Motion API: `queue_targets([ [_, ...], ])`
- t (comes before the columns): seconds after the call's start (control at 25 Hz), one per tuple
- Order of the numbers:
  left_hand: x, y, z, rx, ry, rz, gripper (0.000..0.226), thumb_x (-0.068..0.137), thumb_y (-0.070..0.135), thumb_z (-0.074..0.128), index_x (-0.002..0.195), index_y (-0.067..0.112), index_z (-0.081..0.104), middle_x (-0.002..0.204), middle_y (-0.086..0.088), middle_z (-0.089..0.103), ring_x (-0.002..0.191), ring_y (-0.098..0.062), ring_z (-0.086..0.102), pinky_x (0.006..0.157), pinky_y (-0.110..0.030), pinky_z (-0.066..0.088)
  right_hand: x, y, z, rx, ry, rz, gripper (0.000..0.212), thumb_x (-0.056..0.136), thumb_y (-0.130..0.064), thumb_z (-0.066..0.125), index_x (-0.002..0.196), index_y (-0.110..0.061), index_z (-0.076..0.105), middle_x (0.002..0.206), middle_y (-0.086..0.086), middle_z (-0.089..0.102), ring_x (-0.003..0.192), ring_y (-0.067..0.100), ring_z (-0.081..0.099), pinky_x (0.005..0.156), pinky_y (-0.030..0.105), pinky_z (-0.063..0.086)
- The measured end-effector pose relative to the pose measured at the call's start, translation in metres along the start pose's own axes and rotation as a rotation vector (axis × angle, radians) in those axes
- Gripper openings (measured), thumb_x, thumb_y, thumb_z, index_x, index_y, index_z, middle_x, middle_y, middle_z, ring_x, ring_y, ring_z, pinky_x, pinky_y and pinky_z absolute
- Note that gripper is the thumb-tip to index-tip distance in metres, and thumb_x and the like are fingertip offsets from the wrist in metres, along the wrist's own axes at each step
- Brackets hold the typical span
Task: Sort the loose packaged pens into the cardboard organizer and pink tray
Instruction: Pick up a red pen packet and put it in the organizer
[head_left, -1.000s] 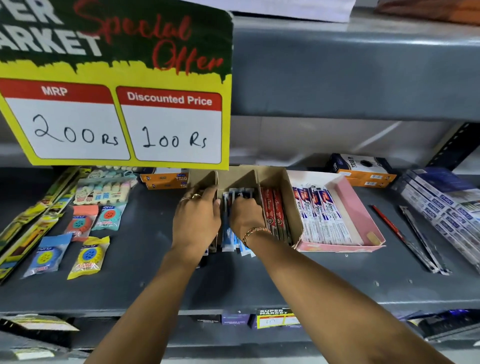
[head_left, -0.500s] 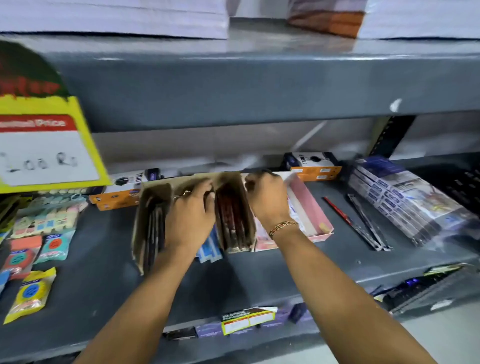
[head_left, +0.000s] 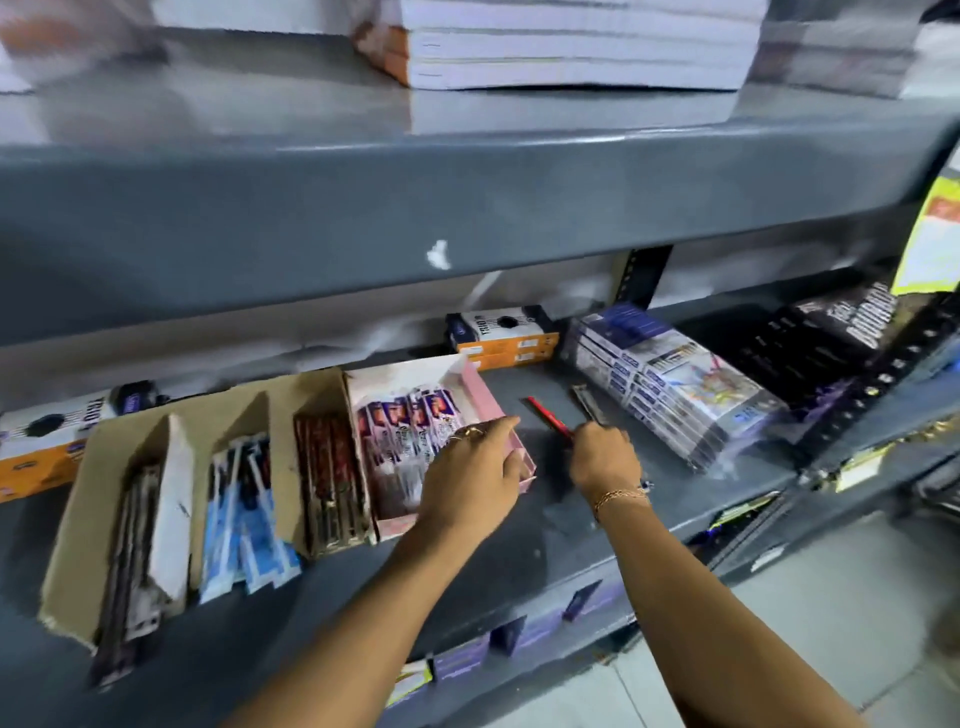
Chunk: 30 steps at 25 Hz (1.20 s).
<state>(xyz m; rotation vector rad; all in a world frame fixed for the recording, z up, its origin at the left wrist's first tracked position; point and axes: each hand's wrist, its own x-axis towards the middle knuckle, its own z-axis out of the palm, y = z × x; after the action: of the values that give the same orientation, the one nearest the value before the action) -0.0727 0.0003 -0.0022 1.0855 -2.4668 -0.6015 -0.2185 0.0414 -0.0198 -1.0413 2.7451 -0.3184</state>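
The cardboard organizer (head_left: 111, 447) lies on the grey shelf at the left. Its compartments hold dark pens (head_left: 130, 545), blue packaged pens (head_left: 244, 519) and red-dark pens (head_left: 327, 483). Against its right side sits the pink tray (head_left: 488, 397), filled with white-and-purple packaged pens (head_left: 410, 421). My left hand (head_left: 472, 478) grips the tray's right front corner, with the thumb outside the wall. A loose red pen (head_left: 543, 413) and a loose dark packaged pen (head_left: 587, 402) lie right of the tray. My right hand (head_left: 602, 457) curls over their near ends, which it hides.
Orange-and-black boxes stand at the back (head_left: 501, 338) and far left (head_left: 47, 441). A stack of wrapped packs (head_left: 670, 384) and dark packs (head_left: 831, 338) fill the right. The upper shelf's edge (head_left: 467, 197) hangs low overhead, with books (head_left: 571, 47) on it.
The view swung right, away from the price sign. Both hands left the organizer's compartments and moved right: the left to the pink tray's corner, the right onto the loose pens.
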Motion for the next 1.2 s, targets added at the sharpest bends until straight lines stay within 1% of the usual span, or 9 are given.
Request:
queue_targets([
  [0.2,0.015,0.009,0.012,-0.006,0.072,0.063,0.039,0.09,0.023,0.048,0.128,0.016,0.05,0.12,-0.01,0.064,0.113,-0.027,0.056,0.089,-0.035,0.046,0.012,0.006,0.0,0.003,0.007,-0.028,0.031,0.085,-0.001,0.042,0.109,0.001,0.062,0.115,0.026,0.063,0.115,0.039,0.054,0.094,0.039,0.046],
  [0.52,0.021,0.002,0.034,0.013,0.032,0.104,0.037,0.09,0.023,0.046,0.126,0.018,0.051,0.109,-0.008,0.068,0.107,-0.027,0.058,0.09,-0.039,0.049,0.015,0.006,-0.002,-0.163,-0.002,-0.116,0.031,0.088,-0.005,0.042,0.113,-0.004,0.06,0.118,0.021,0.063,0.111,0.041,0.058,0.089,0.042,0.049],
  [0.6,0.02,0.0,0.037,0.011,0.031,0.118,0.037,0.09,0.023,0.046,0.127,0.017,0.051,0.113,-0.009,0.067,0.105,-0.028,0.06,0.088,-0.039,0.05,0.013,0.006,-0.003,-0.176,0.003,-0.125,0.031,0.089,-0.004,0.041,0.114,-0.003,0.059,0.119,0.021,0.062,0.112,0.041,0.057,0.089,0.043,0.049],
  [0.72,0.018,-0.001,0.038,0.053,0.015,0.123,0.037,0.091,0.024,0.045,0.127,0.017,0.05,0.118,-0.01,0.064,0.105,-0.03,0.06,0.086,-0.039,0.051,0.012,0.006,-0.001,-0.113,0.036,-0.14,0.03,0.087,-0.007,0.045,0.111,-0.002,0.063,0.123,0.017,0.057,0.118,0.038,0.051,0.089,0.042,0.049],
  [0.8,0.018,-0.002,0.037,0.043,0.013,0.112,0.036,0.09,0.024,0.047,0.125,0.017,0.052,0.118,-0.01,0.065,0.105,-0.03,0.06,0.086,-0.039,0.051,0.01,0.001,-0.001,0.039,0.113,-0.148,0.027,0.083,-0.012,0.052,0.102,-0.003,0.068,0.12,0.016,0.058,0.114,0.037,0.052,0.086,0.039,0.049],
  [0.92,0.021,-0.002,0.028,-0.195,0.037,-0.015,0.031,0.088,0.016,0.05,0.117,0.017,0.058,0.112,-0.007,0.069,0.101,-0.027,0.063,0.081,-0.03,0.049,0.007,-0.013,-0.016,0.484,0.19,-0.096,0.013,0.076,-0.015,0.059,0.078,-0.008,0.07,0.09,0.013,0.072,0.085,0.032,0.064,0.076,0.032,0.05],
  [1.04,0.028,-0.002,0.006,-0.53,0.047,-0.264,0.025,0.093,0.021,0.046,0.111,0.015,0.062,0.104,-0.005,0.069,0.091,-0.024,0.064,0.065,-0.024,0.043,-0.001,-0.032,-0.04,0.916,-0.002,-0.124,0.015,0.077,-0.008,0.062,0.064,-0.016,0.064,0.066,0.002,0.066,0.064,0.016,0.059,0.07,0.029,0.049],
  [1.12,0.033,-0.006,-0.014,-0.912,0.125,-0.406,0.026,0.094,0.028,0.045,0.1,0.015,0.065,0.1,-0.007,0.067,0.091,-0.022,0.061,0.072,-0.026,0.045,-0.009,-0.043,-0.051,1.067,-0.15,-0.193,0.021,0.077,-0.001,0.062,0.063,-0.017,0.063,0.066,0.002,0.064,0.061,0.014,0.056,0.065,0.03,0.05],
  [1.2,0.033,-0.012,-0.035,-1.311,0.227,-0.441,0.02,0.093,0.026,0.049,0.088,0.015,0.065,0.096,-0.009,0.067,0.093,-0.022,0.061,0.086,-0.032,0.047,-0.019,-0.054,-0.058,1.093,-0.289,-0.27,0.024,0.079,0.007,0.059,0.066,-0.013,0.063,0.066,0.003,0.063,0.057,0.011,0.056,0.057,0.021,0.05],
])
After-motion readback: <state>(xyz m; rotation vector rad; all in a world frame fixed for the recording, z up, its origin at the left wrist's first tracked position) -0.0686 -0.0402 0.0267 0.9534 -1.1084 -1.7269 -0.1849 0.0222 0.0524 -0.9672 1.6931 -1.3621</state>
